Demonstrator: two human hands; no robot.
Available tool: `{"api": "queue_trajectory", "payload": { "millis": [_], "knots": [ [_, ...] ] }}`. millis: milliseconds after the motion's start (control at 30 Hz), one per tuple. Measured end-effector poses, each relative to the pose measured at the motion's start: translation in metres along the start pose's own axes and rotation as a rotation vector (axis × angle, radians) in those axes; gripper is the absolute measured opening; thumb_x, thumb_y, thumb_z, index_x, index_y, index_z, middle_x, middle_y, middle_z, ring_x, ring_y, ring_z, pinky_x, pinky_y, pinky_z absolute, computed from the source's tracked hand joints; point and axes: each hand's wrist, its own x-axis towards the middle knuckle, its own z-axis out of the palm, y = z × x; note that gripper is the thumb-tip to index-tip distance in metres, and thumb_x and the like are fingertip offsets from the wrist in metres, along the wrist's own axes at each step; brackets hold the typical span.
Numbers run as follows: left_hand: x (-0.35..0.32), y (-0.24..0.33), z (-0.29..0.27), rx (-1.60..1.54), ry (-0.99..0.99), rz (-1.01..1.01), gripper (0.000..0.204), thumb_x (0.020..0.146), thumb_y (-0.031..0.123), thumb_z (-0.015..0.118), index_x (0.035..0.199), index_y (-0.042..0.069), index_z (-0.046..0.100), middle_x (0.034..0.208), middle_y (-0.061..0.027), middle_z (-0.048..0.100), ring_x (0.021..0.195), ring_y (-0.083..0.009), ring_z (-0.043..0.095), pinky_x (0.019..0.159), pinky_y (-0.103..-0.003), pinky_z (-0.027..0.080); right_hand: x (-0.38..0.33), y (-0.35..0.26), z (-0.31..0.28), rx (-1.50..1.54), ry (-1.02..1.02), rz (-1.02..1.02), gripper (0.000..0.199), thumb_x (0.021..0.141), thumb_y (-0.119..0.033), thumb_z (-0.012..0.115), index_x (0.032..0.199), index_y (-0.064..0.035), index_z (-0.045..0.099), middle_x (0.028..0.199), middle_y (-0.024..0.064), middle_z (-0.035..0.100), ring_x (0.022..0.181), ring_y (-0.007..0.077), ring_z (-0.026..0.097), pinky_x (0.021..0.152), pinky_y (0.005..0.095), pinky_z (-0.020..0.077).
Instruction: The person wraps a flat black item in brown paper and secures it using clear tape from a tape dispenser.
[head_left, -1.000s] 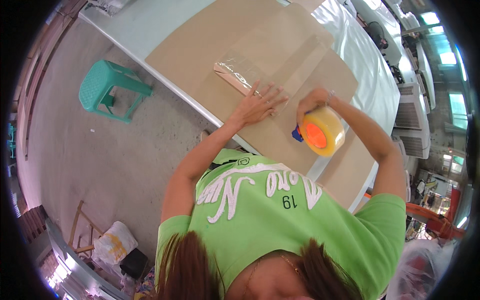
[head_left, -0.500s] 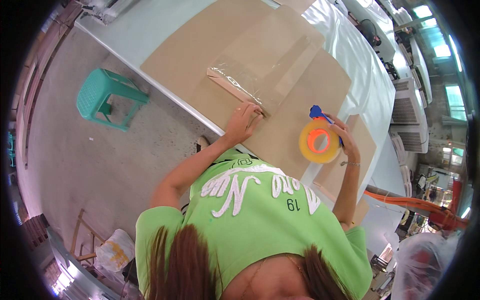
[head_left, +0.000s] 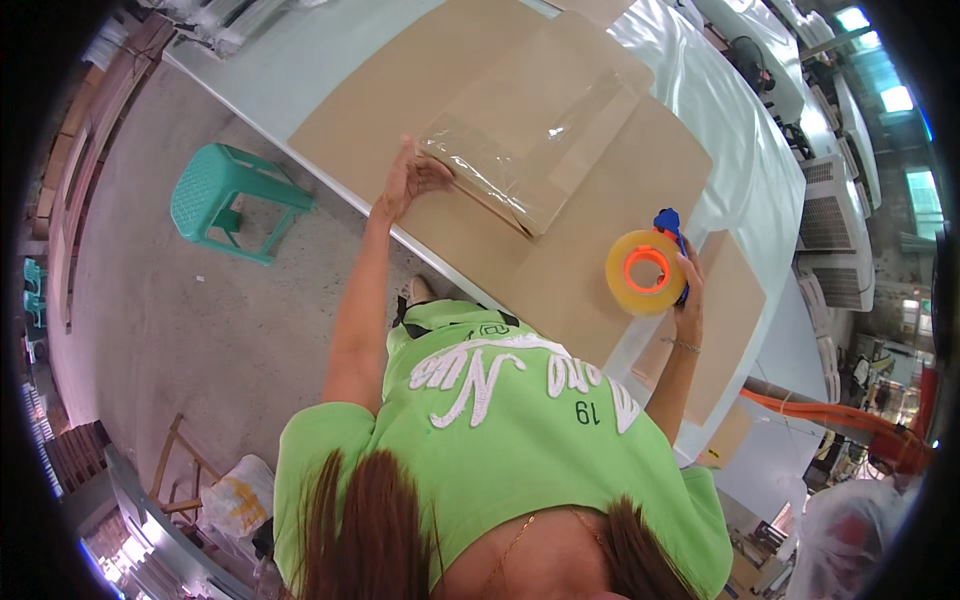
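Observation:
My right hand (head_left: 690, 290) is closed on a tape dispenser, with a blue head (head_left: 666, 220), an orange core and a large roll of clear yellowish tape (head_left: 622, 280). It is over the right part of the brown cardboard. Left of it lies a flat brown cardboard piece (head_left: 545, 110) with shiny clear tape (head_left: 490, 165) across its near part. My left hand (head_left: 408, 180) is at that piece's near left corner, fingers stretched out along the edge and thumb apart. The fingertips are partly against the edge, and whether they press on it I cannot tell.
A large cardboard sheet (head_left: 350, 115) lies under the taped piece on a white table (head_left: 250, 60). Glossy white sheeting (head_left: 690, 90) covers the table beyond it. Another cardboard piece (head_left: 730, 300) is at the right. A green plastic stool (head_left: 240, 195) stands on the floor at left.
My left hand has moved from the taped piece's near right corner to its near left corner, and its fingers have straightened. My right hand, still holding the tape dispenser, has shifted and turned slightly.

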Motion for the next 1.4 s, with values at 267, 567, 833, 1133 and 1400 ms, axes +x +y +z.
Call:
{"api": "queue_trajectory", "payload": {
  "millis": [267, 567, 833, 1133, 1400],
  "knots": [
    [0.018, -0.013, 0.107, 0.228, -0.395, -0.312, 0.085, 0.096, 0.067, 0.025, 0.119, -0.005, 0.062, 0.116, -0.0193, 0.066, 0.108, -0.0299, 0.064, 0.102, -0.038, 0.046, 0.012, 0.014, -0.004, 0.013, 0.016, -0.009, 0.061, 0.088, -0.025, 0.059, 0.140, 0.0037, 0.044, 0.132, 0.0154, 0.055, 0.121, 0.0221, 0.052, 0.102, 0.0327, 0.0408],
    [0.020, -0.023, -0.004, -0.518, 0.599, 0.341, 0.065, 0.100, 0.053, 0.035, 0.130, -0.002, 0.054, 0.120, -0.0165, 0.064, 0.111, -0.0306, 0.060, 0.103, -0.039, 0.043, 0.011, 0.026, 0.006, 0.102, 0.055, -0.081, 0.058, 0.090, -0.024, 0.056, 0.140, 0.0034, 0.044, 0.135, 0.0151, 0.052, 0.122, 0.0226, 0.052, 0.102, 0.0324, 0.0414],
    [0.049, -0.043, 0.077, 0.675, 0.988, 0.744, 0.065, 0.103, 0.047, 0.033, 0.149, 0.001, 0.027, 0.154, -0.0192, 0.027, 0.142, -0.0310, 0.026, 0.116, -0.044, 0.018, 0.018, 0.092, 0.017, 0.163, 0.339, -0.472, 0.040, 0.094, -0.016, 0.053, 0.128, 0.0033, 0.049, 0.131, 0.0184, 0.053, 0.122, 0.0300, 0.051, 0.101, 0.0379, 0.0415],
    [0.056, -0.001, 0.006, 1.111, 0.703, 0.303, 0.063, 0.104, 0.048, 0.015, 0.145, 0.009, 0.042, 0.154, -0.0077, 0.034, 0.145, -0.0297, 0.022, 0.116, -0.053, -0.006, -0.001, 0.123, 0.030, -0.418, 0.611, -0.681, 0.039, 0.096, -0.018, 0.052, 0.129, 0.0025, 0.047, 0.134, 0.0199, 0.050, 0.120, 0.0342, 0.051, 0.102, 0.0424, 0.0416],
    [0.064, -0.004, -0.053, 1.191, 0.215, 0.246, 0.067, 0.102, 0.050, 0.006, 0.151, 0.011, 0.031, 0.158, -0.0066, 0.026, 0.147, -0.0287, 0.017, 0.113, -0.058, -0.013, 0.001, 0.107, 0.054, 0.157, 0.669, -0.326, 0.051, 0.100, -0.036, 0.047, 0.141, -0.0047, 0.041, 0.129, 0.0084, 0.052, 0.118, 0.0201, 0.053, 0.098, 0.0347, 0.0462]
  ]
}}
